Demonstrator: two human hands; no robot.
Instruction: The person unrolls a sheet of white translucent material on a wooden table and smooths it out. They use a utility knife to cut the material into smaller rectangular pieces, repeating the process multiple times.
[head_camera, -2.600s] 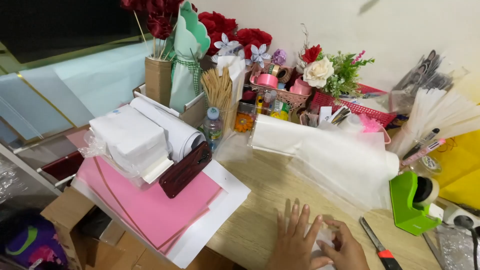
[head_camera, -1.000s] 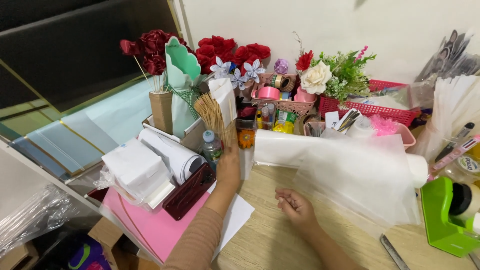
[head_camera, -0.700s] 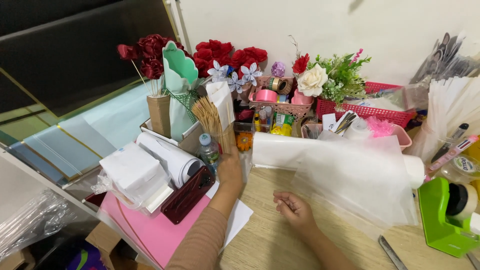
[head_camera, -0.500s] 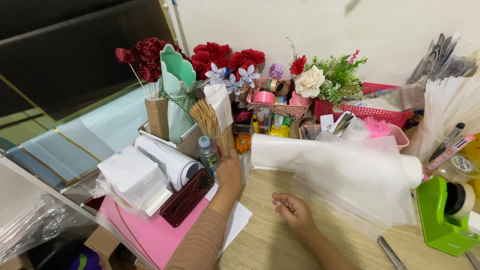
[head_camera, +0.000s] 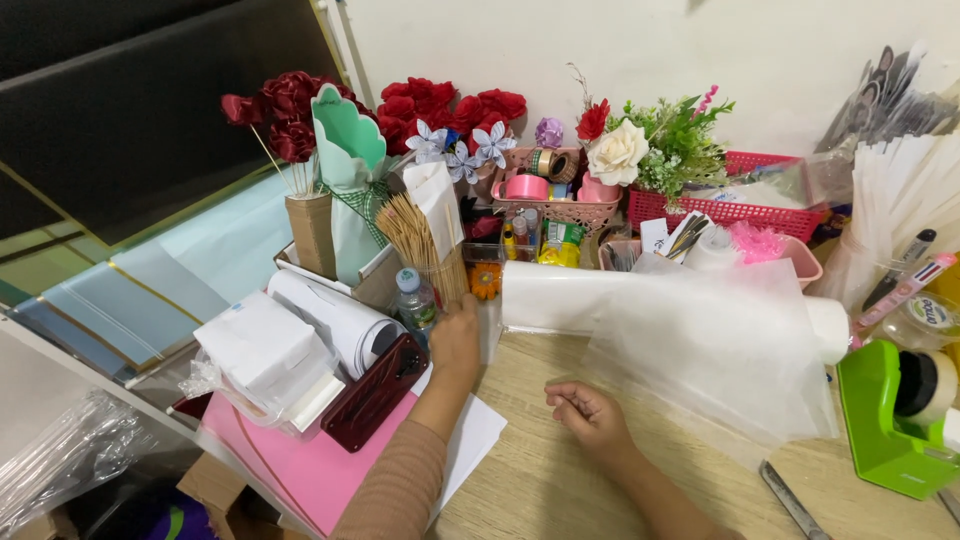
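A: Where is the left hand (head_camera: 455, 335)?

B: Stretched forward to the clear cup of thin wooden skewers (head_camera: 425, 240), which stands at the back of the light wooden table (head_camera: 540, 480), beside a small clear plastic bottle (head_camera: 412, 298). Its fingers lie against the cup's base; seen from behind, I cannot tell how far they close or whether they grip a stick.

A: And the right hand (head_camera: 588, 415)?

B: Resting on the tabletop, fingers curled loosely inward, holding nothing that I can see. It lies just before the roll of translucent white wrapping film (head_camera: 680, 320), whose loose sheet trails toward it.

A: Why are the skewers upright?

B: Probably so one can be plucked from the top. The green tape dispenser (head_camera: 895, 420) sits at the right edge, within easy reach.
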